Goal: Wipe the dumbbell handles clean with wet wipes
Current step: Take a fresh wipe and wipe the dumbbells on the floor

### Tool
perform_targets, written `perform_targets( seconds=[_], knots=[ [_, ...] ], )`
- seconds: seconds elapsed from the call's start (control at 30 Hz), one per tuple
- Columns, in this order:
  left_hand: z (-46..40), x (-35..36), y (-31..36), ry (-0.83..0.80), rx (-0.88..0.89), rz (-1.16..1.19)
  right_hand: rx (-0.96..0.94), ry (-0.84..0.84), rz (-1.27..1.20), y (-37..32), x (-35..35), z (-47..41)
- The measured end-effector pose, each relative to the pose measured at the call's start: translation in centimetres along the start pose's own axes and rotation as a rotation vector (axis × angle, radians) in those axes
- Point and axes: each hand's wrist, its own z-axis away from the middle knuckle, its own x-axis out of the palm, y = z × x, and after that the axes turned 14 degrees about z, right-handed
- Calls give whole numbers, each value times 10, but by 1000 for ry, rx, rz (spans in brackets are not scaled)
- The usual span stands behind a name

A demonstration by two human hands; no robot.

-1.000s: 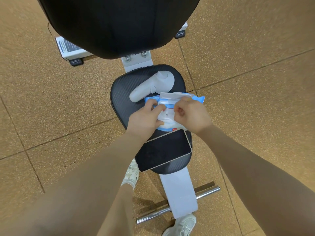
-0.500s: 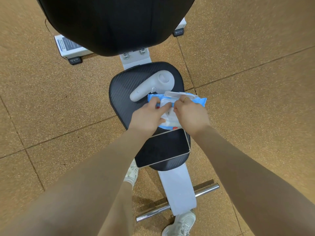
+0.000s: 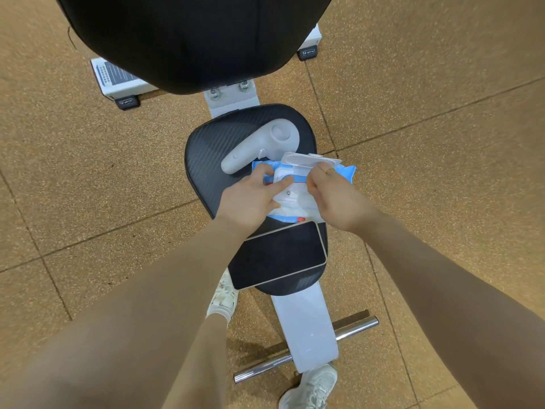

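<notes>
A blue and white pack of wet wipes [image 3: 346, 170] lies on the black seat pad [image 3: 203, 160] of a gym bench, its white flip lid [image 3: 300, 159] standing open. My left hand [image 3: 250, 199] rests on the pack's left side, fingers reaching to the opening. My right hand [image 3: 333, 196] sits on the pack's right side with fingers curled at the opening; whether it pinches a wipe is hidden. No dumbbell is in view.
A white handheld controller [image 3: 259, 146] lies on the seat behind the pack. A black phone [image 3: 280, 255] lies face up at the seat's near end. The bench's black backrest [image 3: 191, 36] fills the top. My feet in white shoes [image 3: 312, 388] stand beside the bench's chrome crossbar [image 3: 356, 327].
The pack's lid has swung further open and back. Both hands stay on the pack, fingers shifting at its opening. The camera has tilted slightly.
</notes>
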Motion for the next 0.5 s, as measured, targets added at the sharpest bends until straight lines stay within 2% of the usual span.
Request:
perform_targets(
  seconds=[0.1, 0.27, 0.43, 0.5],
  knots=[
    [0, 2, -2, 0, 15, -32, -20, 59, -30, 5, 4, 7],
    [-1, 3, 2, -2, -47, 39, 266, 229, -111, -11, 22, 16],
    [1, 0, 7, -6, 0, -92, 210, 128, 281, -30, 7, 6],
    [1, 0, 7, -12, -5, -105, 236, 113, 349, -30, 2, 3]
  ],
)
